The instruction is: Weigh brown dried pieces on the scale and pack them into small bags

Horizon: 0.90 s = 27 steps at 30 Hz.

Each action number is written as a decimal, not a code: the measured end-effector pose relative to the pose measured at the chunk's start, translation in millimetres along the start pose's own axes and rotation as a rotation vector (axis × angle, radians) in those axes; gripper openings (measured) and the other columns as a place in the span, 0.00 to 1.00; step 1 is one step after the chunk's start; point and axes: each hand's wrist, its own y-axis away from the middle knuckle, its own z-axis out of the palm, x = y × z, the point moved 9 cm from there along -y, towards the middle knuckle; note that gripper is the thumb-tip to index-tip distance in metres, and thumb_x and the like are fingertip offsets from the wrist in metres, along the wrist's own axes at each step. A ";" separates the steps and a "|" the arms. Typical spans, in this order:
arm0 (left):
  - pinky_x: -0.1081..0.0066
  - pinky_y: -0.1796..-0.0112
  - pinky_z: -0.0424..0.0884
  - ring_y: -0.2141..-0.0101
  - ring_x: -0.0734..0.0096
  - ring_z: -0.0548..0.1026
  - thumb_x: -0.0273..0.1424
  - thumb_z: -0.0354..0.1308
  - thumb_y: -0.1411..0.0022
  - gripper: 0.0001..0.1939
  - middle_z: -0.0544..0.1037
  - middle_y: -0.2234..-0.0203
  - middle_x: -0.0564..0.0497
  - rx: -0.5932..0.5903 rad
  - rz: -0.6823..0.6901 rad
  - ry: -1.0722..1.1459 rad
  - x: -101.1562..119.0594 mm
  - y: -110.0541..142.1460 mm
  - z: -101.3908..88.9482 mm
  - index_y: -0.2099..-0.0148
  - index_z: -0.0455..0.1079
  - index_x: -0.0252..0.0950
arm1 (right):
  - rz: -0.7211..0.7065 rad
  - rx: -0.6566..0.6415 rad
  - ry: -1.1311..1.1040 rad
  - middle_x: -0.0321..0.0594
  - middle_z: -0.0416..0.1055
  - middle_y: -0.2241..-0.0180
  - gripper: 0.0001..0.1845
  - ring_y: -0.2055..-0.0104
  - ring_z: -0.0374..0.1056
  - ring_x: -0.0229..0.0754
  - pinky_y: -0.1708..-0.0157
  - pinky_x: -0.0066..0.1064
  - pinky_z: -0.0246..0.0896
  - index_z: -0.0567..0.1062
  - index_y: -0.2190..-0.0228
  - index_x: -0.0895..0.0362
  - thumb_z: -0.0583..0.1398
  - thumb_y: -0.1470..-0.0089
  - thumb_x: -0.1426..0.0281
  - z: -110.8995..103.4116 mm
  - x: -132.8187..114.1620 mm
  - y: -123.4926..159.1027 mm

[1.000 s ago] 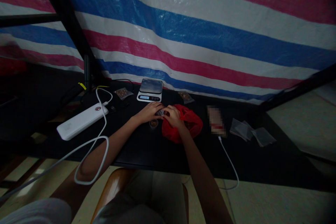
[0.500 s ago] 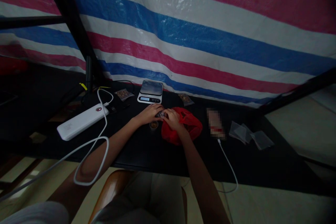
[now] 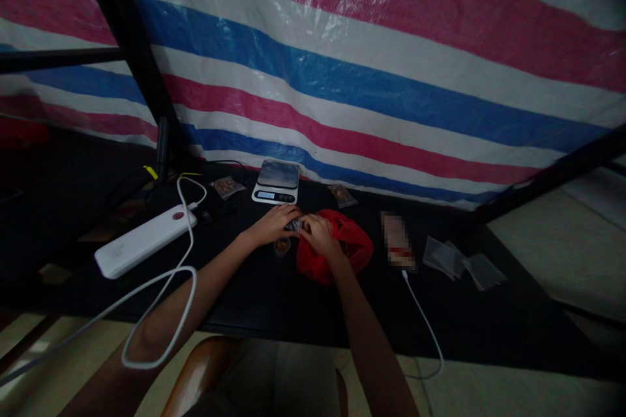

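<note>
My left hand (image 3: pixel 274 224) and my right hand (image 3: pixel 319 234) meet over the black table, fingers closed on a small clear plastic bag (image 3: pixel 294 225) between them. What the bag contains is too dark to make out. Just below my left hand stands a small round cup (image 3: pixel 282 247) with brownish pieces in it. A red plastic bag (image 3: pixel 359 249) lies crumpled under and beside my right wrist, its opening facing up. Behind the hands sits a white kitchen scale (image 3: pixel 276 184) with a lit display and nothing on its plate.
Filled clear packets lie left (image 3: pixel 227 187) and right (image 3: pixel 342 195) of the scale. A white power bank (image 3: pixel 144 241) with a looping cable is at left. On the right are a blurred-out phone (image 3: pixel 398 240) on a cable and several flat clear bags (image 3: pixel 443 257). A striped sheet (image 3: pixel 342 85) hangs behind.
The view has tilted slightly, so everything sits a little lower and further left. Both hands keep their grip on the small bag, with only slight finger movement.
</note>
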 end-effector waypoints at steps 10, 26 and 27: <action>0.68 0.57 0.63 0.59 0.66 0.69 0.38 0.57 0.49 0.19 0.72 0.60 0.49 0.144 -0.151 0.366 -11.3 -0.9 -12.7 0.54 0.65 0.38 | 0.103 0.153 -0.510 0.33 0.67 0.79 0.09 0.78 0.59 0.34 0.79 0.24 0.51 0.74 0.71 0.57 0.60 0.57 0.66 -67.4 23.6 21.5; 0.66 0.58 0.63 0.60 0.64 0.69 0.37 0.59 0.53 0.22 0.72 0.61 0.48 0.399 -0.333 0.290 -112.0 -47.2 -92.2 0.55 0.66 0.35 | 0.226 -0.081 -0.337 0.38 0.75 0.72 0.17 0.70 0.68 0.41 0.69 0.28 0.58 0.77 0.69 0.54 0.52 0.50 0.59 -46.6 62.1 51.3; 0.64 0.57 0.62 0.58 0.62 0.68 0.36 0.60 0.54 0.22 0.71 0.59 0.48 0.310 -0.336 0.222 -115.7 -54.1 -85.3 0.55 0.66 0.37 | 0.241 -0.073 -0.323 0.38 0.75 0.70 0.16 0.68 0.68 0.41 0.68 0.28 0.58 0.77 0.69 0.53 0.52 0.50 0.59 -46.4 63.4 51.6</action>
